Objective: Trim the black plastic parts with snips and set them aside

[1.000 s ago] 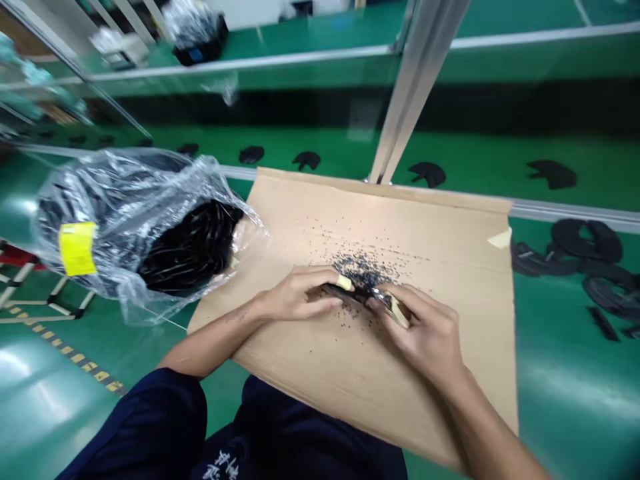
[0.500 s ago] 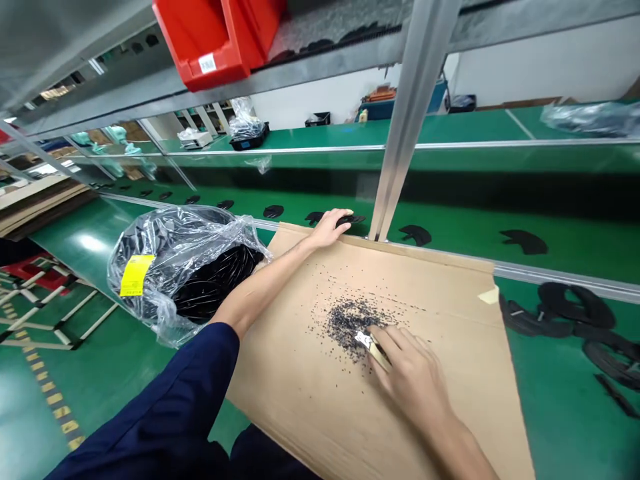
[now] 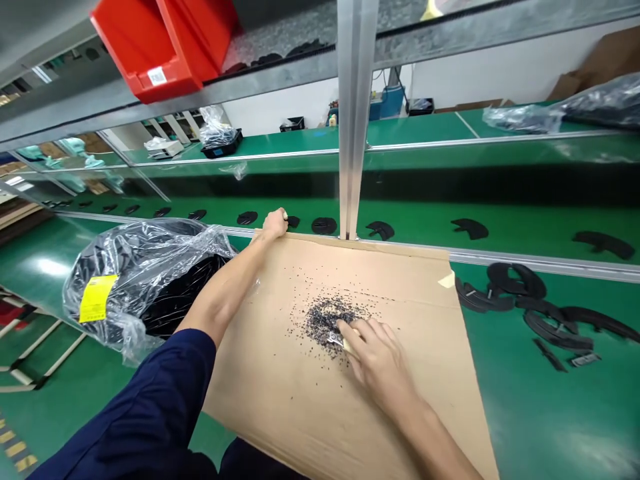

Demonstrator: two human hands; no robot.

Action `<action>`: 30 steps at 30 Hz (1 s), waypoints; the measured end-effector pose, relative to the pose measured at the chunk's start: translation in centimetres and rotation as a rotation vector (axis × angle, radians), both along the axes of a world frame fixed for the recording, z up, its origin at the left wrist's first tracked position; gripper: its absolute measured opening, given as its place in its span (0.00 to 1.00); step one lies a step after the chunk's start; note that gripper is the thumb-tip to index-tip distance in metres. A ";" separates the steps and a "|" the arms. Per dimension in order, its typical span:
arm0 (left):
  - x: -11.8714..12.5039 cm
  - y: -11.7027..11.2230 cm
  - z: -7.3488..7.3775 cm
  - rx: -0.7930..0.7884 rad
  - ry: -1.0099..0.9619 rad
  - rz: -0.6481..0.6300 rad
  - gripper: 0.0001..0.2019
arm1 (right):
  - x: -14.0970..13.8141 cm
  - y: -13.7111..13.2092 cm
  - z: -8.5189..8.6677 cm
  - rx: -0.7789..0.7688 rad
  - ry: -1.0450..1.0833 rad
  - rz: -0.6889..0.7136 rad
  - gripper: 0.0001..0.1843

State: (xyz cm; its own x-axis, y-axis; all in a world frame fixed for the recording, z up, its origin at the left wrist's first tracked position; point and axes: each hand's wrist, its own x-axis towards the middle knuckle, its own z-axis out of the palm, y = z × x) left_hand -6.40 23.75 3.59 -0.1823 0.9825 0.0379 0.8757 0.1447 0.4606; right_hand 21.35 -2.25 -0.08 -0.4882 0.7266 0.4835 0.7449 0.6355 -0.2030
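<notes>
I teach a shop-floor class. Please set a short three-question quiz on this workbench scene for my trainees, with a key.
1. True or false: the right hand holds a small metal-tipped tool at the edge of the black granules on the cardboard sheet.
2. Multiple choice: what colour is the label on the clear plastic bag? A) red B) yellow C) white
3. Fill in the blank: the left hand is at the ____ edge of the cardboard sheet, away from the person.

Key: 1 true; 2 B; 3 far
</notes>
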 end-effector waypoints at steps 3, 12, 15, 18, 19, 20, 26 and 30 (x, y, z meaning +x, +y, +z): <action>0.5 -1.6 1.5 0.053 -0.079 -0.078 0.13 | 0.0 0.1 -0.2 0.042 0.069 -0.006 0.18; 4.6 -19.0 -0.2 -0.041 -0.325 -0.730 0.05 | -0.9 0.9 0.5 0.135 0.422 0.140 0.27; 4.2 -22.9 -0.6 -0.075 -0.267 -0.787 0.04 | -1.6 0.8 0.7 -0.018 0.469 0.303 0.14; 0.7 -23.2 0.7 -0.042 -0.100 -0.672 0.04 | -2.2 0.5 0.6 -0.160 0.564 0.243 0.05; -1.0 -22.7 1.4 -0.012 -0.023 -0.591 0.04 | -2.3 0.4 0.6 -0.199 0.599 0.179 0.04; -2.9 -22.1 2.1 0.022 0.059 -0.493 0.04 | -2.4 0.3 0.7 -0.242 0.634 0.108 0.05; -12.3 -20.9 4.3 0.169 0.397 -0.002 0.10 | -2.2 0.3 1.7 -0.588 0.803 -0.145 0.20; -12.9 -22.2 4.6 0.286 0.426 0.026 0.05 | -2.1 0.8 1.5 -0.737 0.902 -0.161 0.22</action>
